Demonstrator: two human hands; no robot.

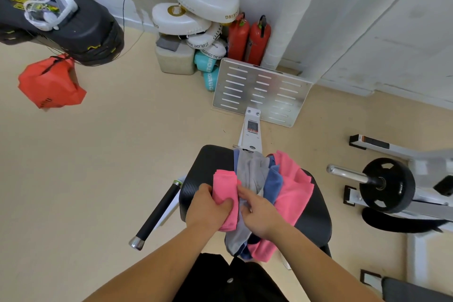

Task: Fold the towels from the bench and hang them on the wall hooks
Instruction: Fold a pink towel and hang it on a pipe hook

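Note:
A black padded bench (203,167) carries a pile of towels. A folded pink towel (224,185) lies at the pile's left side, and my left hand (208,208) is closed around its near half. My right hand (257,211) rests on the grey towel (252,171), fingertips touching the pink fold's right edge. Beneath the grey one lie a blue towel (273,184) and a larger pink towel (296,193), spread to the right and hanging over the bench's near edge. No wall hooks are in view.
A black handle bar (157,213) juts from the bench's left. A metal footplate (262,93) stands ahead. White boxing pads (196,14) and two red extinguishers (247,39) sit in the corner. A barbell with a plate (384,184) is at the right, a red bag (49,83) at the left.

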